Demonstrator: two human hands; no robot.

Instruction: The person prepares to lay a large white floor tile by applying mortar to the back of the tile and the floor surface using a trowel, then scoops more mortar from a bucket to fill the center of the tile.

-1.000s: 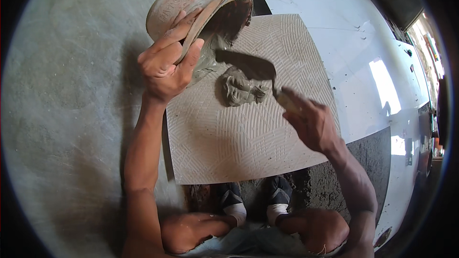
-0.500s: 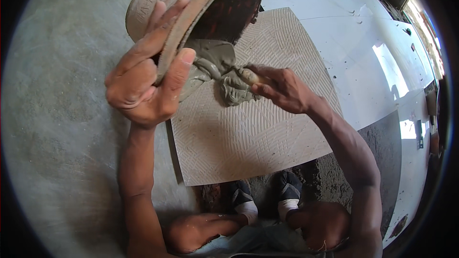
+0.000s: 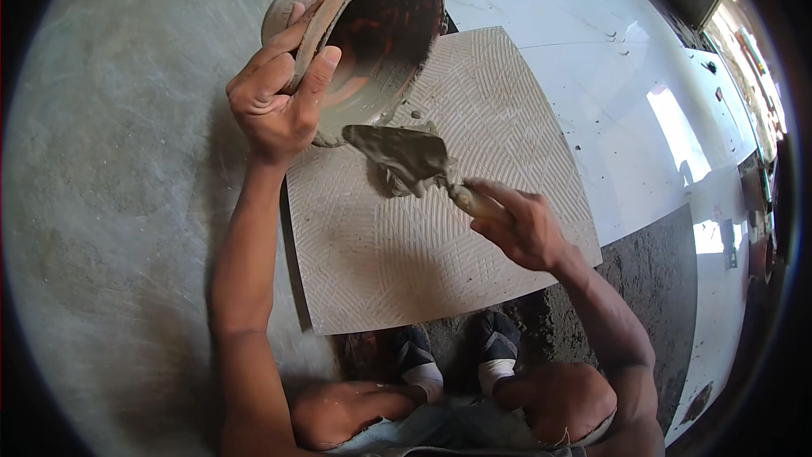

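Note:
My left hand [image 3: 275, 106] is closed on the rim of a dusty bucket [image 3: 379, 42], tilted with its mouth facing right. Its dark inside shows orange patches and grey smears. My right hand [image 3: 520, 224] grips the handle of a trowel, whose mortar-coated blade [image 3: 393, 145] is just below the bucket's mouth. Under the blade, grey mortar [image 3: 397, 182] lies heaped on the ridged back of a square tile [image 3: 440, 271], partly hidden by the trowel.
Bare concrete floor [image 3: 118, 186] lies left. Glossy white tiles [image 3: 600, 118] cover the right side, beside a dark, rough mortar strip [image 3: 643, 271]. My shod feet [image 3: 499, 338] are below the tile's near edge, between it and my bent knees [image 3: 567, 402].
The trowel has moved from inside the bucket's mouth down and toward me, over the mortar on the tile. More of the bucket's interior shows, with less mortar at its mouth.

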